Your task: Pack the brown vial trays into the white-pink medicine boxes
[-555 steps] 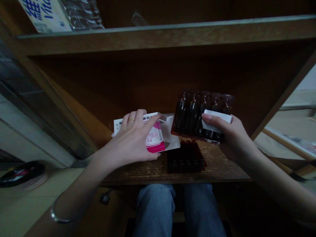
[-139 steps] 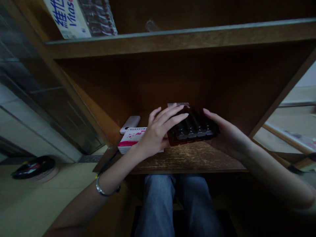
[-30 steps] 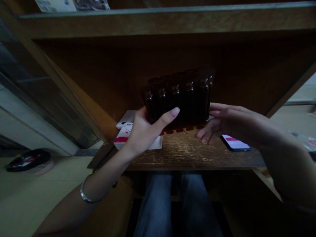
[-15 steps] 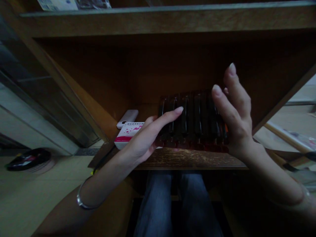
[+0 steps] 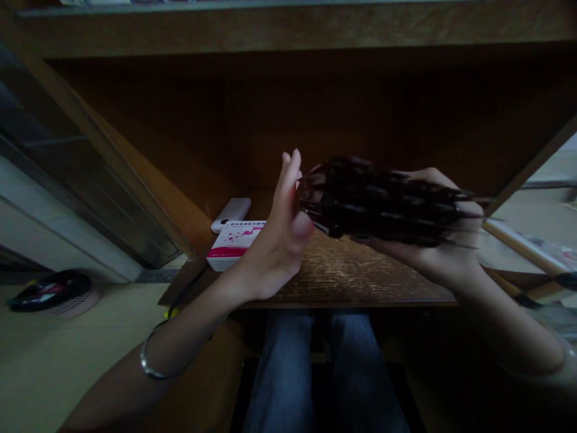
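Note:
A plastic tray of dark glass ampoules (image 5: pixel 378 204) is held tilted above the desk, seen blurred and nearly edge-on, with its ampoule tips pointing right. My right hand (image 5: pixel 433 255) lies under it, its fingers wrapped around the tray's underside. My left hand (image 5: pixel 282 240) stands upright with the fingers pointing up, its palm turned toward the tray's left end. I cannot tell whether they touch. Left of that hand, a white and pink medicine carton (image 5: pixel 237 243) lies flat, and a small white power bank (image 5: pixel 231 213) sits behind it.
The scratched wooden desk top (image 5: pixel 356 273) runs under my hands, with a wooden shelf (image 5: pixel 288 24) above and a wooden back panel behind. My jeans-clad knees (image 5: pixel 288 367) are below its front edge. A dark round object (image 5: pixel 54 290) lies on the tiled floor at left.
The ampoule tray has lifted off the desk and turned nearly edge-on, now resting in my right hand. My left hand has swung upright, and my right fingers have moved from above the tray to under it.

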A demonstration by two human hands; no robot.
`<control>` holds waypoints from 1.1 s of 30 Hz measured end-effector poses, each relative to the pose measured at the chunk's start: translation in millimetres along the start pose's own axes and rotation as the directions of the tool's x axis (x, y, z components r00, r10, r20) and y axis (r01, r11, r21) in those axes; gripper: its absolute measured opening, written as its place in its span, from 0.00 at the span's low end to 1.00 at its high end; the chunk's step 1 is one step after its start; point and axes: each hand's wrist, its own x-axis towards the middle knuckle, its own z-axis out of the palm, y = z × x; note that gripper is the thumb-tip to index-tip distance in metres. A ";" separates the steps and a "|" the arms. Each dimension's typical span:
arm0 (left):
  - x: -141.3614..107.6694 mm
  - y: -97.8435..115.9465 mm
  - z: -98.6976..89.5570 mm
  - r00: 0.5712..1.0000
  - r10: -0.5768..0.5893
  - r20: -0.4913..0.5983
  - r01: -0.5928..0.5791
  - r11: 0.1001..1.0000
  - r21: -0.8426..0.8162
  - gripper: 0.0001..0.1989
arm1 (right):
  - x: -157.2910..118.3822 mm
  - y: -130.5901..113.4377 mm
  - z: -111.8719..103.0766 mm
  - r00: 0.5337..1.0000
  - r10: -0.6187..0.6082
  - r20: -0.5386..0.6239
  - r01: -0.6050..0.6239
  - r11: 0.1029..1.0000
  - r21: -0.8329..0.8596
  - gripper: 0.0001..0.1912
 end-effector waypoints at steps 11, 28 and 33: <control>5.1 -1.4 13.0 0.993 -0.097 0.074 0.104 0.991 -0.085 0.19 | 3.5 -13.6 5.3 0.875 0.471 0.111 -0.484 0.852 0.199 0.14; 13.0 -16.8 15.2 0.957 -0.247 -0.150 0.197 0.938 -0.286 0.17 | 13.4 56.1 -11.6 0.778 0.628 0.021 -0.620 0.762 0.185 0.20; 16.5 -14.5 12.8 0.945 -0.252 -0.210 0.165 0.917 -0.362 0.14 | -9.6 134.3 -24.2 0.810 0.578 0.093 -0.440 0.706 -0.555 0.22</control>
